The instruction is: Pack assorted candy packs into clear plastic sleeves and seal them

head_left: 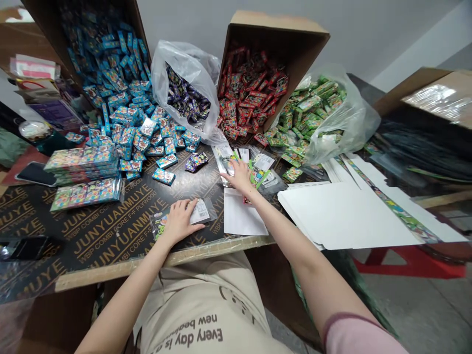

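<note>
My left hand lies flat with its fingers spread on a clear plastic packet holding a printed card, near the table's front edge. The hand hides the packet's middle. Farther right and deeper in, my right hand rests with fingers apart on a loose pile of printed cards and clear bags. Below that hand lies a white sheet. Two purple small boxes and a blue small box sit between the hands and the heaps behind.
Behind are a carton of blue boxes, a bag of purple ones, a carton of red ones and a bag of green ones. Wrapped packs are stacked left. Flat white cardboard overhangs the edge at right.
</note>
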Motion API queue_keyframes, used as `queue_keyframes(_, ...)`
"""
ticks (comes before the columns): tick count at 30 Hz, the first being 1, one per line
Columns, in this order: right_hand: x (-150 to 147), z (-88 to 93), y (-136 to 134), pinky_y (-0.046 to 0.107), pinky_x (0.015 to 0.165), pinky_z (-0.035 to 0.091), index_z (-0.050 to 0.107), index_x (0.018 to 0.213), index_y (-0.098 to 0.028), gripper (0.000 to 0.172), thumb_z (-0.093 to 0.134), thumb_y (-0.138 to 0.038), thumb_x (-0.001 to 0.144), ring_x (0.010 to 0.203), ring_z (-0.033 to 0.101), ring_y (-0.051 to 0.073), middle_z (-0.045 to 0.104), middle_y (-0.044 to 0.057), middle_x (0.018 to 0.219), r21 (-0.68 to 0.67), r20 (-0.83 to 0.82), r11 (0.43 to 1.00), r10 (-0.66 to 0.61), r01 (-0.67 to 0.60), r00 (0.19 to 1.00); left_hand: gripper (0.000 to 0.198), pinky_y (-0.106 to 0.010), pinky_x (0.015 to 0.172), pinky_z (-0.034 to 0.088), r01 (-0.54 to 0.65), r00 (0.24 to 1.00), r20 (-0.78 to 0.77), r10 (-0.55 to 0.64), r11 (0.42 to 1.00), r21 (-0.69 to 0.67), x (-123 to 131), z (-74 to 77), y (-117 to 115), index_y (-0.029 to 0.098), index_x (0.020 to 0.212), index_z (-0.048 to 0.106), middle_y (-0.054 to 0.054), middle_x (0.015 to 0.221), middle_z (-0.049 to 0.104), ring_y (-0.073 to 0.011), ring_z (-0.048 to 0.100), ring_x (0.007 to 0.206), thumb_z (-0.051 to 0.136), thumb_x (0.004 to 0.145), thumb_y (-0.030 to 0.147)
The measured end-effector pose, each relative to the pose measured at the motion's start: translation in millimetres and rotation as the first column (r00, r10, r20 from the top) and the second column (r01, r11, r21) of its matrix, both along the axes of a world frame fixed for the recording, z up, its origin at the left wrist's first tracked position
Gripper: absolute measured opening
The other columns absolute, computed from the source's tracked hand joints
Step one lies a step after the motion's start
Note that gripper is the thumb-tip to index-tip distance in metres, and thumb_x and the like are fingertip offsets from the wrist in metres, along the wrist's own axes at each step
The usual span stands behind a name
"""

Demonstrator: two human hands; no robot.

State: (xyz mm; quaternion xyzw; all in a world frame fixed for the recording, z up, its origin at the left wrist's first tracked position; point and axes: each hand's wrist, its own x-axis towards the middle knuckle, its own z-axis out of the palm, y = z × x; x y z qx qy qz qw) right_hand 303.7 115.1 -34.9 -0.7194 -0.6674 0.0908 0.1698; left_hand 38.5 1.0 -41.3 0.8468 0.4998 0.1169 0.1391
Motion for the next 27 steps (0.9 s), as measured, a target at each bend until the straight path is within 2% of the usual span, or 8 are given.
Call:
queue_keyframes(3, 5.1, -1.0, 21.6, 0.059, 0.104, 0.028, 0.039, 0.145, -0.019, 0.075, 0.056, -0.060, 0.084, 0.139, 0.029, 0.040, 0.032, 0.023, 0.152, -0.137, 0.125, 0.989, -0.030, 0.047, 0.992, 0.079, -0.045, 0.097, 0.037, 0.002, 1.000, 0.004, -0.002, 1.000, 0.002, -0.8, -0.4, -0.1, 0.021, 0.140, 0.044, -0.014, 0.127, 0.054, -0.0314, 0.047, 0.115, 0.067, 0.075, 0.059)
queue_keyframes(5, 3.9, 0.0, 27.4, 0.061, 0.104, 0.024, 0.046, 0.139, -0.017, 0.072, 0.054, -0.062, 0.084, 0.134, 0.036, 0.040, 0.041, 0.024, 0.147, -0.192, 0.207, 0.981, 0.030, 0.010, 0.978, 0.079, -0.045, 0.097, 0.038, 0.001, 1.000, 0.003, -0.001, 1.000, 0.001, -1.3, -0.5, 0.1, 0.022, 0.141, 0.043, -0.014, 0.127, 0.054, -0.0314, 0.047, 0.116, 0.068, 0.075, 0.058)
queue_keyframes(8, 1.8, 5.3, 33.5, 0.061, 0.106, 0.019, 0.064, 0.116, -0.017, 0.056, 0.046, -0.063, 0.088, 0.118, 0.051, 0.036, 0.065, 0.018, 0.119, -0.156, 0.239, 0.986, 0.092, -0.055, 0.967, 0.080, -0.045, 0.097, 0.037, 0.008, 1.000, -0.001, -0.008, 1.000, 0.011, -1.7, -1.4, -0.2, 0.022, 0.142, 0.042, -0.014, 0.127, 0.054, -0.0317, 0.047, 0.116, 0.068, 0.075, 0.057)
queue_keyframes(11, 7.6, 13.7, 49.5, 0.056, 0.103, 0.026, 0.068, 0.108, -0.017, 0.049, 0.044, -0.057, 0.091, 0.114, 0.052, 0.035, 0.068, 0.017, 0.109, -0.104, 0.183, 0.994, 0.047, -0.029, 0.982, 0.078, -0.046, 0.098, 0.037, 0.017, 1.000, 0.006, -0.017, 1.000, 0.018, -1.7, -2.0, -0.9, 0.022, 0.142, 0.042, -0.014, 0.127, 0.053, -0.0317, 0.047, 0.116, 0.068, 0.076, 0.056)
queue_keyframes(13, 16.3, 18.6, 67.5, 0.052, 0.099, 0.033, 0.061, 0.123, -0.016, 0.048, 0.048, -0.050, 0.091, 0.119, 0.049, 0.035, 0.062, 0.019, 0.123, -0.078, 0.167, 0.997, 0.000, 0.013, 0.986, 0.078, -0.046, 0.099, 0.036, 0.019, 1.000, 0.012, -0.019, 1.000, 0.014, -1.5, -1.6, -1.0, 0.020, 0.141, 0.042, -0.015, 0.128, 0.053, -0.0317, 0.047, 0.116, 0.067, 0.076, 0.056)
queue_keyframes(16, 30.1, 22.0, 100.2, 0.049, 0.098, 0.036, 0.042, 0.142, -0.015, 0.062, 0.056, -0.043, 0.088, 0.126, 0.043, 0.037, 0.046, 0.022, 0.141, -0.061, 0.160, 0.996, -0.050, 0.060, 0.986, 0.079, -0.046, 0.098, 0.037, 0.017, 1.000, 0.025, -0.017, 1.000, -0.007, -1.2, -0.2, 0.8, 0.019, 0.141, 0.043, -0.015, 0.128, 0.053, -0.0319, 0.046, 0.116, 0.069, 0.075, 0.056)
queue_keyframes(22, 40.2, 15.8, 164.8, 0.053, 0.097, 0.037, 0.024, 0.151, -0.016, 0.075, 0.059, -0.035, 0.087, 0.125, 0.045, 0.039, 0.045, 0.025, 0.140, -0.040, 0.094, 0.985, -0.164, 0.168, 0.982, 0.082, -0.044, 0.095, 0.038, 0.007, 0.997, 0.073, -0.001, 0.996, -0.087, -1.2, 1.9, 10.2, 0.025, 0.140, 0.045, -0.012, 0.125, 0.054, -0.0309, 0.047, 0.114, 0.076, 0.069, 0.052)
queue_keyframes(27, 45.9, 7.0, 197.8, 0.047, 0.099, 0.041, 0.054, 0.129, -0.011, 0.042, 0.051, -0.023, 0.089, 0.115, 0.056, 0.033, 0.061, 0.021, 0.123, 0.065, -0.022, 0.992, -0.108, 0.109, 0.994, 0.085, -0.045, 0.097, 0.038, 0.006, 0.997, 0.071, 0.004, 0.990, -0.144, -1.1, 3.4, 13.7, 0.022, 0.140, 0.044, -0.012, 0.125, 0.054, -0.0308, 0.046, 0.114, 0.078, 0.066, 0.047)
